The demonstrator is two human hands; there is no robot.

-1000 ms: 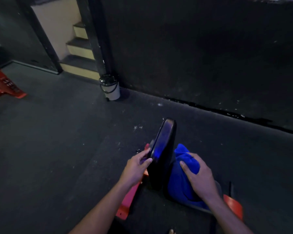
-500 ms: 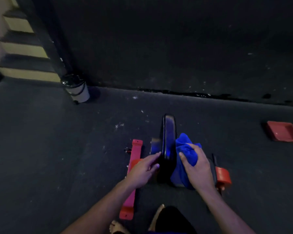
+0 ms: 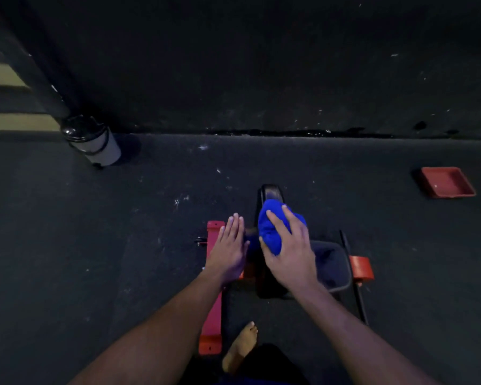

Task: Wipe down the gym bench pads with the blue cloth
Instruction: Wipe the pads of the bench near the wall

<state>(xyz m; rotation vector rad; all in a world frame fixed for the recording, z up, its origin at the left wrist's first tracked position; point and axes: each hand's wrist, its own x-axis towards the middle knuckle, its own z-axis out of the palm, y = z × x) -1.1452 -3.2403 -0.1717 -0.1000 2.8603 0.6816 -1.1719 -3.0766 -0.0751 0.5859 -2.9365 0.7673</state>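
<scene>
At the far left edge of the floor (image 3: pixel 67 245) you have pale steps (image 3: pixel 3 76) beside a dark post (image 3: pixel 36 68). At the foot of that post, where the floor meets the dark wall (image 3: pixel 261 65), stands a small white bin with a black lid (image 3: pixel 93 140).

Moving right, a red frame bar (image 3: pixel 212 315) of the bench lies flat on the floor, running from near your bare foot (image 3: pixel 240 347) away toward the wall. Your left hand (image 3: pixel 229 250) is above the far part of that bar, fingers straight and close together, palm down, gripping nothing; whether it touches the upright pad beside it you cannot tell.

Just right of it, the black back pad (image 3: pixel 270 191) stands on edge, seen from above as a narrow strip. The blue cloth (image 3: pixel 272 226) is bunched over the pad's top edge, and your right hand (image 3: pixel 289 251) lies on the cloth with fingers spread and curled round it, thumb on the left side of the bundle, pressing it to the pad.

Below and right of that hand, the black seat pad (image 3: pixel 332 263) lies flat. Next to it a thin black rod (image 3: pixel 353 279) runs along the floor past a red end cap (image 3: pixel 361 268).

Well apart, toward the right edge of the floor, sits a shallow red tray (image 3: pixel 446 182).
</scene>
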